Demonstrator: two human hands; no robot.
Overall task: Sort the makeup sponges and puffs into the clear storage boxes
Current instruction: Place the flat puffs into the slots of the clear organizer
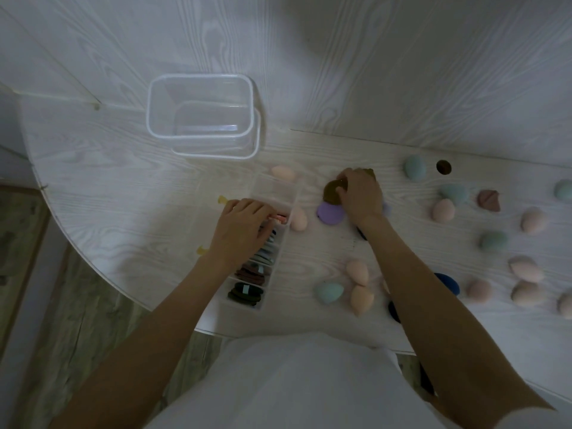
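The right hand point(360, 193) curls its fingers round a flat, round olive-brown puff point(332, 193) lying on the white wood-grain table point(123, 193), just beyond a flat lilac round puff point(329, 213) that it partly overlaps. The left hand point(241, 226) reaches into the long clear plastic divided box point(272, 236), its fingertips pinching a pink puff point(280, 218) at one of the middle compartments; whether that puff is fully seated I cannot tell. The nearer compartments already hold stacked puffs in pale, brownish and dark tones. A deeper clear rectangular tub point(201, 113) stands farther back, holding nothing that I can see. Egg-shaped sponges in peach and teal are scattered over the table, most to the right, with one peach sponge point(298, 219) touching the divided box's right wall and another point(283, 172) at its far end.

My judgement is that the sorting is partway along: puffs go into the divided box, sponges are largely untouched. The risks from here: lifting the olive-brown puff may drag the lilac one with it, since they overlap; the right forearm lies over dark blue puffs point(447, 283) and could sweep them, or nearby sponges, off the near edge; and pushing the pink puff in may shift the light box
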